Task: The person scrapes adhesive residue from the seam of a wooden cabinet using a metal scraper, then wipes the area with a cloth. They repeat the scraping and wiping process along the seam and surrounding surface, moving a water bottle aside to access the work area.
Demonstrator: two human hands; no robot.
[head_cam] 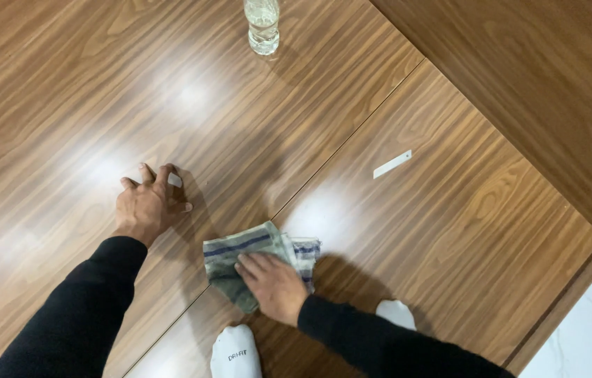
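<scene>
My right hand (273, 283) presses flat on a folded green-grey cloth with blue stripes (240, 253), which lies on the glossy wooden table (450, 224) near the seam between two panels. My left hand (147, 204) rests on the table to the left of the cloth, fingers curled, with a small white scrap (175, 180) under its fingertips. Both arms wear black sleeves.
A clear plastic bottle (262, 26) stands at the far edge of the view. A thin white strip (392, 164) lies on the right panel. Two white socked feet (235, 352) show at the near edge. The table's right edge borders a wooden frame and white floor (583, 343).
</scene>
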